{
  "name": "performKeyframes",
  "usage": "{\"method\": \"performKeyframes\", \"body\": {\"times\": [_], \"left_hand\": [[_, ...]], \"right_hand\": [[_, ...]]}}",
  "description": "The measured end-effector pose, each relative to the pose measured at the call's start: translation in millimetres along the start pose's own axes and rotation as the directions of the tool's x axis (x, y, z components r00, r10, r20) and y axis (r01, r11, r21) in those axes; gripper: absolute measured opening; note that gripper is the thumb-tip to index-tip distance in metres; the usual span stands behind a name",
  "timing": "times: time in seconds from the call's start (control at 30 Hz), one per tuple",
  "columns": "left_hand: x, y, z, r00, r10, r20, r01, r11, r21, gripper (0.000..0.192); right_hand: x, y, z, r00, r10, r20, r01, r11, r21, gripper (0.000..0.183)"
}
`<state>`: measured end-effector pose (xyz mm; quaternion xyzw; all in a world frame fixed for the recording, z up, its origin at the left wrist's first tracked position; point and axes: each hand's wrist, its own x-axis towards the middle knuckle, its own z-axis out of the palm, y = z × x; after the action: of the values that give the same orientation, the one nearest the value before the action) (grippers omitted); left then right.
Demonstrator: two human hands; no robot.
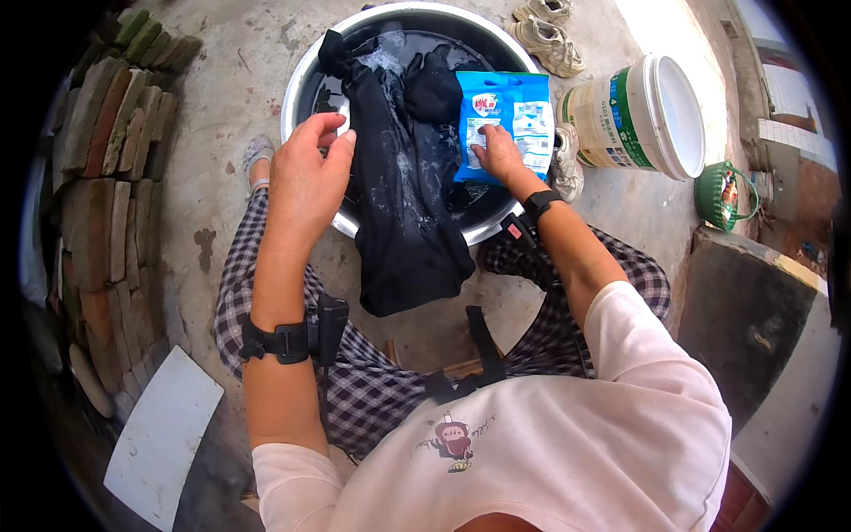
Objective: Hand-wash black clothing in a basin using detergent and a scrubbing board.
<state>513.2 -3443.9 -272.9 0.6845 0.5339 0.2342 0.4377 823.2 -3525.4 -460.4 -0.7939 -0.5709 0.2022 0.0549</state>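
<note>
Between the thumb and index finger of my left hand (309, 174) is a small white item (344, 118), too small and hidden to name. It is above the left part of a round metal basin (290, 106). My right hand (498, 151) lies over the printed front of a blue laundry detergent bag (505, 93), its fingers bent against the bag; whether they grip it cannot be told. The bag overlaps the basin's right rim. Wet black cloth (405, 219) with suds on it fills much of the basin and hangs over the near rim. Dark water with foam (392, 50) shows behind it.
Worn sneakers (548, 46) stand right of the basin, near a white plastic bucket (621, 120) and a green basket (718, 199). Stacked bricks (113, 133) line the left side, with a white board (163, 432) below them. A low wall (738, 312) is at right.
</note>
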Motion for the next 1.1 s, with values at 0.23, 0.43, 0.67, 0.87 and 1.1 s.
{"method": "performKeyframes", "body": {"times": [0.23, 0.43, 0.67, 0.87, 1.1], "left_hand": [[0, 9, 9, 0.999, -0.019, -0.026, 0.017, 0.998, -0.065, 0.026], [-5, 22, 9, 0.998, -0.058, 0.016, 0.059, 0.996, -0.07, 0.023], [-15, 16, 12, 0.999, -0.031, 0.022, 0.033, 0.997, -0.072, 0.022], [-11, 17, 10, 0.998, 0.054, -0.008, -0.055, 0.997, -0.062, 0.02], [-13, 16, 14, 0.975, 0.204, -0.084, -0.198, 0.977, 0.076, 0.02]], "right_hand": [[12, -26, 48, 0.922, 0.36, -0.142, -0.372, 0.925, -0.071, 0.044], [3, 11, 102, 0.944, 0.329, -0.029, -0.33, 0.94, -0.09, 0.032], [19, 12, 102, 0.966, 0.259, -0.01, -0.253, 0.949, 0.191, 0.025], [20, 56, 102, 0.974, 0.185, -0.133, -0.16, 0.972, 0.174, 0.018], [16, 71, 29, 0.957, 0.256, -0.139, -0.207, 0.932, 0.296, 0.017]]}}
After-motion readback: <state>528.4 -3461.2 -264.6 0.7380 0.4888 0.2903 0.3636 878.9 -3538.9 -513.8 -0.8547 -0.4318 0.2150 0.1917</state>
